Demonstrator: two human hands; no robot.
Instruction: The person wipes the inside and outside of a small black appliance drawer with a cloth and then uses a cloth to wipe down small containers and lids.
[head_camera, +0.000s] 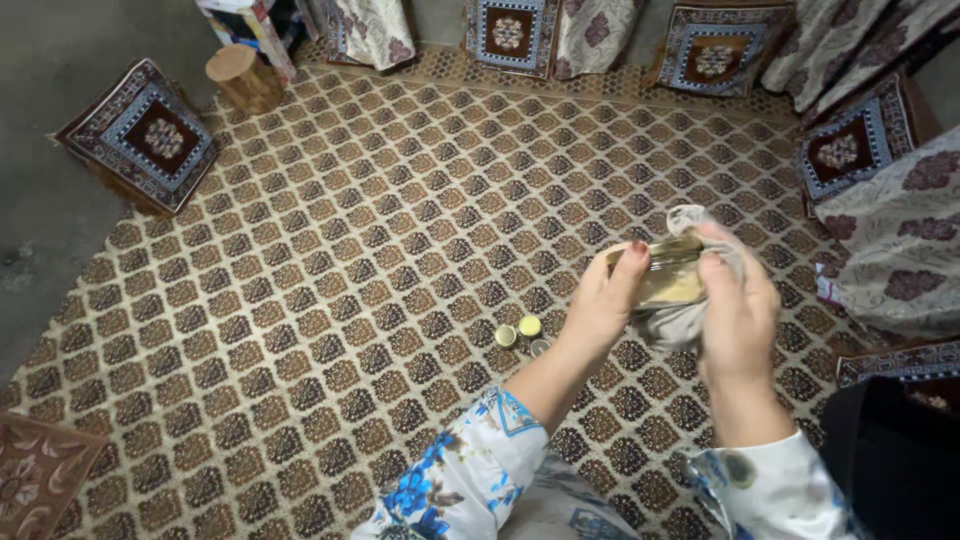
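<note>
I am seeing a small clear glass jar (668, 275) with a yellowish tint, lying on its side in mid-air above the patterned carpet (330, 290). The left hand (603, 305) is clamping its grip on the jar's left end, thumb on top. The right hand (738, 310) is closing its grip over the jar's right end through a pale grey cloth (680, 322), which is bunching below and behind the glass. The jar's long axis is running left to right between the two grips; I cannot tell which end is the mouth. Below and left of the left grip, three small round lids (521, 333) are lying on the carpet, close together. Patterned cushions (140, 135) are ringing the carpet's far edges, well apart from both grips.
</note>
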